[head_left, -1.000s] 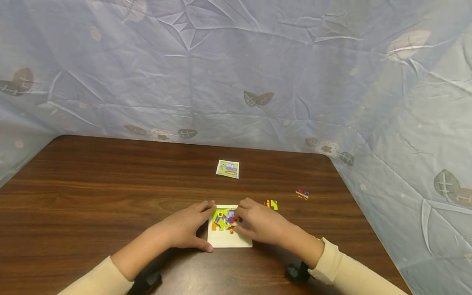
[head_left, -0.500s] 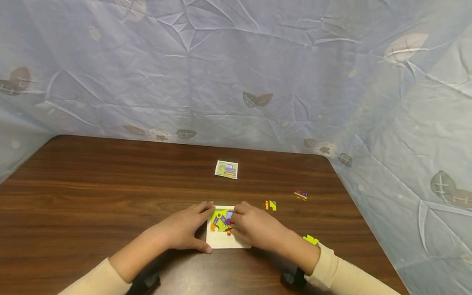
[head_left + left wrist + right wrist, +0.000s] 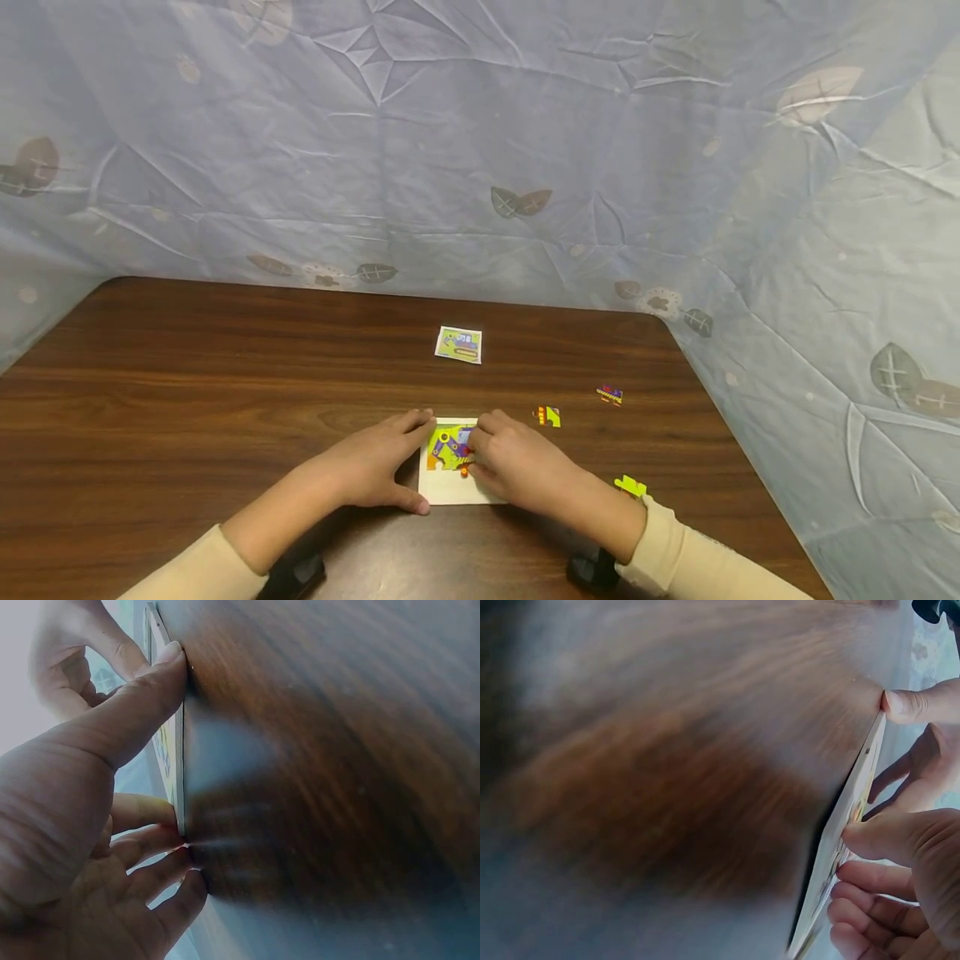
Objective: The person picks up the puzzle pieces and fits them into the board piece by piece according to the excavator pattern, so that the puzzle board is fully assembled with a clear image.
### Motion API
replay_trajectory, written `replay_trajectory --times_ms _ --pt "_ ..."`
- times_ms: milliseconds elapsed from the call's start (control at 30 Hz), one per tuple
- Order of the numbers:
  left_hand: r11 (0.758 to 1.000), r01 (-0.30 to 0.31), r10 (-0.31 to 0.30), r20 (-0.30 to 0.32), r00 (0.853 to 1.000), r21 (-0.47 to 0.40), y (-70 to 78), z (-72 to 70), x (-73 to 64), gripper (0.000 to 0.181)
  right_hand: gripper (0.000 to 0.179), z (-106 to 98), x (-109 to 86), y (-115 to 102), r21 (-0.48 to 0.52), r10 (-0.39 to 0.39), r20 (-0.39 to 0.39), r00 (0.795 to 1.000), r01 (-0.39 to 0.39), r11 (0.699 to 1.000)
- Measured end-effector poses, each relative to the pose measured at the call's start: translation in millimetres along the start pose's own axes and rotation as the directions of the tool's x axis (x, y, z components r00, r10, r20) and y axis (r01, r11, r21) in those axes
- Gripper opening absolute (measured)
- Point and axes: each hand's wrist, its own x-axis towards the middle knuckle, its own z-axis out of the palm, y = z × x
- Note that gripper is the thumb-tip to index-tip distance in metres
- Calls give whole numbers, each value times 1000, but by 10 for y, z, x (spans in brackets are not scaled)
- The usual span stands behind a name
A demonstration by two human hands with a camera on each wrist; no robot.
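Tbl (image 3: 225, 358) wood-look, smooth, semi-gloss; backdrop (image 3: 300, 179) creased cloth w/ slt sheen; puzzle brd (image 3: 461, 493) smooth, matt

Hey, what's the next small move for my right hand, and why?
Probably your right hand should gently press the partly covered puzzle piece: its fit can't be confirmed from these views, and your left hand is bracing the puzzle board's left side.

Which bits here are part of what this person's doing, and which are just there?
Apparently part of the job:
cream-white squarish puzzle tray, partly filled
red, yellow and green jigsaw piece
purple, red and yellow jigsaw piece
bright green jigsaw piece
small white-edged picture card, probably the guide

Just surroundings:
dark brown wood-grain table
blue-grey leaf-print cloth
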Motion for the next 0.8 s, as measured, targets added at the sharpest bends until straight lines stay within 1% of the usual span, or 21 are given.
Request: replay_trajectory --times_ms 300,400,600,800 --pt "1000 -10 10 0 1000 3 -7 3 5 107 15 16 -7 7 21 -28 6 1000 28 999" --pt "1000 -9 9 -3 1000 5 -6 -1 3 107 13 26 -9 12 23 -40 1 999 40 999" --pt "1000 -9 9 -7 1000 3 -2 -7 0 107 10 31 3 -2 -22 -76 -17 997 76 997" --pt "1000 -14 14 -6 1000 6 -1 0 5 108 10 41 16 -29 -56 -68 -10 998 67 996"
